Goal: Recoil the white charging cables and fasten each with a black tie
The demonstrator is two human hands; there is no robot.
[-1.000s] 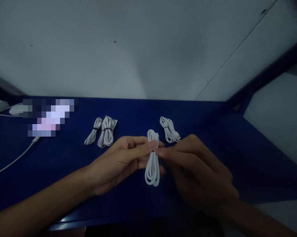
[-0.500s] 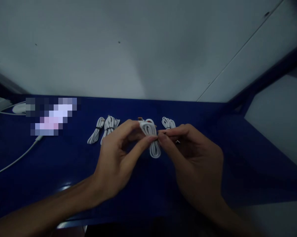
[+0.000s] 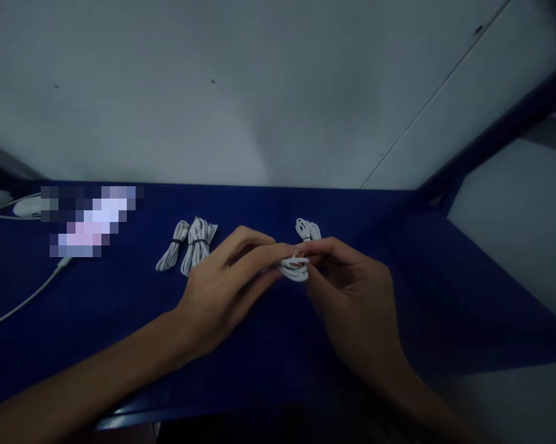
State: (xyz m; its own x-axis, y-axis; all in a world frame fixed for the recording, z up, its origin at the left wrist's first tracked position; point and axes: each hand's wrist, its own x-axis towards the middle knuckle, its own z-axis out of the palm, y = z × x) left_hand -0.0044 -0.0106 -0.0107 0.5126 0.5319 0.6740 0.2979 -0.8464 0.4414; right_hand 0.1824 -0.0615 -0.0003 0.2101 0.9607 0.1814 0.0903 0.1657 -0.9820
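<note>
A coiled white cable with an orange part is held between my two hands, above the blue table. My left hand has its fingers closed round the left side of the coil. At the coil's right side, the thumb and fingers of my right hand are pinched together at the orange part. Behind my right fingers lies another white cable bundle. To the left of my left hand, white bundles with dark ties lie side by side, one of them slightly apart.
At the left lies a blurred-out bright device with a white cable plugged into its lower end. A white object with cables is beside it. A pale wall rises behind the table.
The held coil has been turned and tipped, so its looped end now faces me. My left fingers have come over its top. The view has shifted slightly.
</note>
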